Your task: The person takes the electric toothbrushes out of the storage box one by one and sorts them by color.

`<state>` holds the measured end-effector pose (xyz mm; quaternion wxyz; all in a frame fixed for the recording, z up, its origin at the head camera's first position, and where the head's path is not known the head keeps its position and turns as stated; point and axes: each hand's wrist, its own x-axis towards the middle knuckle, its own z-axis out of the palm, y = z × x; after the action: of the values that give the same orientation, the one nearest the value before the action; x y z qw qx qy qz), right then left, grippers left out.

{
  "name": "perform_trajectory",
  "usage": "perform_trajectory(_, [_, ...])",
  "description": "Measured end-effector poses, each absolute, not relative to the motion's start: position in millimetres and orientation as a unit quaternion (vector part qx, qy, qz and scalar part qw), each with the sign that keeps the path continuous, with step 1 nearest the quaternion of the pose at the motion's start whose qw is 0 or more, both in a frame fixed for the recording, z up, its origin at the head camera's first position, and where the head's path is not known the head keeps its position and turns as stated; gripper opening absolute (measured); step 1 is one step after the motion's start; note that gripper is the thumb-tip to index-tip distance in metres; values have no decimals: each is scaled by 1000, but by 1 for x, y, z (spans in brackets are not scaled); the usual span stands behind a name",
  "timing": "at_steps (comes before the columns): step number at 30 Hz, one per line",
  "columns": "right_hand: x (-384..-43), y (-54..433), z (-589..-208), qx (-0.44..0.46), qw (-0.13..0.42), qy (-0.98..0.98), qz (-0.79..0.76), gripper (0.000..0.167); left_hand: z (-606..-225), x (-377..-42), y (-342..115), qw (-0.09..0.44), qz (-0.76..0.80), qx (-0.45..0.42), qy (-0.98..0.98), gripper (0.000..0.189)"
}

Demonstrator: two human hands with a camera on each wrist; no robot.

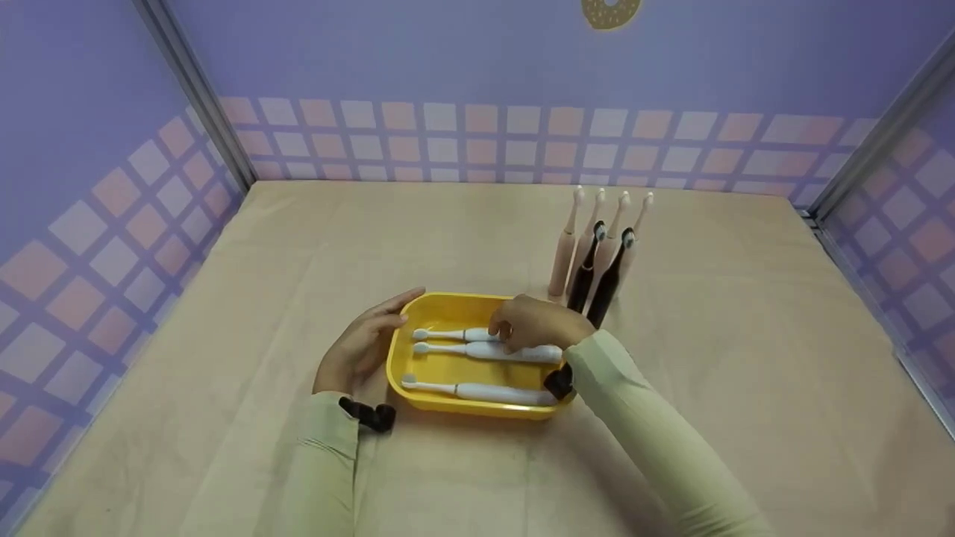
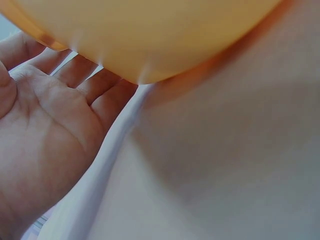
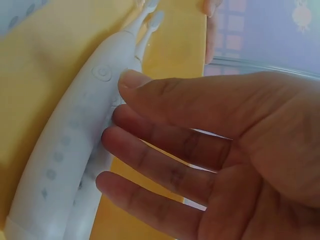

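while the left hand (image 1: 358,350) lays straight fingers against the tray (image 1: 448,369), the right hand (image 1: 543,322), fingers loosely bent and seemingly gripping nothing, meets two white brushes (image 1: 481,350) inside, apparently placing them, which calls for lifting clear without nudging either.

L hand (image 1: 365,344) touches tray's L end; tray (image 1: 448,367) sits on tabletop (image 1: 298,246), extending R from there. R hand (image 1: 541,322) is over tray's R half, w/ 2 side-by-side toothbrushes (image 1: 477,350) lying under it. 3rd toothbrush (image 1: 492,393) lies in tray nearer the person than R hand. All 3 heads pt toward L hand. Just beyond & slightly R of R hand: 2 upright toothbrushes (image 1: 582,283), w/ 4 more upright toothbrushes (image 1: 562,265) right behind. Back wall (image 1: 373,60) well beyond both hands.
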<state>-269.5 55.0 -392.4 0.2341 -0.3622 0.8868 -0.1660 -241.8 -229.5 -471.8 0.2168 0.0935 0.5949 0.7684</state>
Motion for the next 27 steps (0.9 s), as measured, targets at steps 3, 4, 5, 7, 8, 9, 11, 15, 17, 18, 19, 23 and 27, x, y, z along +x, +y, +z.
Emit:
perform_trajectory(3, [-269, 53, -393, -362, 231, 890, -153, 29, -471, -241, -230, 216, 770, 91, 594, 55])
perform_trajectory(4, [-269, 52, -394, -362, 229, 891, -150, 29, -471, -241, -229, 215, 771, 89, 593, 55])
perform_trajectory(5, [-269, 52, -394, -361, 227, 893, -145, 28, -471, -241, -230, 215, 770, 88, 594, 55])
perform_trajectory(7, [-269, 50, -395, -363, 221, 895, -137, 22, -471, -241, -230, 213, 769, 87, 596, 56])
perform_trajectory(8, [-269, 49, -395, -365, 217, 896, -133, 19, -471, -241, -230, 213, 770, 87, 596, 56])
perform_trajectory(9, [-269, 49, -396, -365, 212, 897, -130, 17, -471, -241, -230, 212, 770, 86, 595, 56])
perform_trajectory(11, [-268, 49, -397, -368, 206, 898, -125, 14, -471, -241, -230, 212, 772, 83, 593, 56])
perform_trajectory(15, [-266, 48, -399, -364, 208, 899, -125, 20, -471, -241, -230, 215, 774, 84, 589, 56])
perform_trajectory(17, [-265, 48, -400, -359, 208, 902, -120, 24, -471, -241, -230, 217, 774, 83, 589, 55])
perform_trajectory(18, [-265, 48, -400, -356, 208, 903, -117, 26, -471, -241, -230, 218, 774, 82, 589, 55])
perform_trajectory(19, [-264, 48, -400, -353, 207, 905, -114, 28, -471, -241, -230, 218, 774, 81, 589, 55])
perform_trajectory(23, [-262, 47, -400, -341, 201, 913, -99, 28, -472, -241, -230, 220, 774, 77, 589, 55])
perform_trajectory(27, [-260, 47, -399, -351, 194, 913, -83, 26, -472, -242, -230, 222, 775, 79, 586, 55])
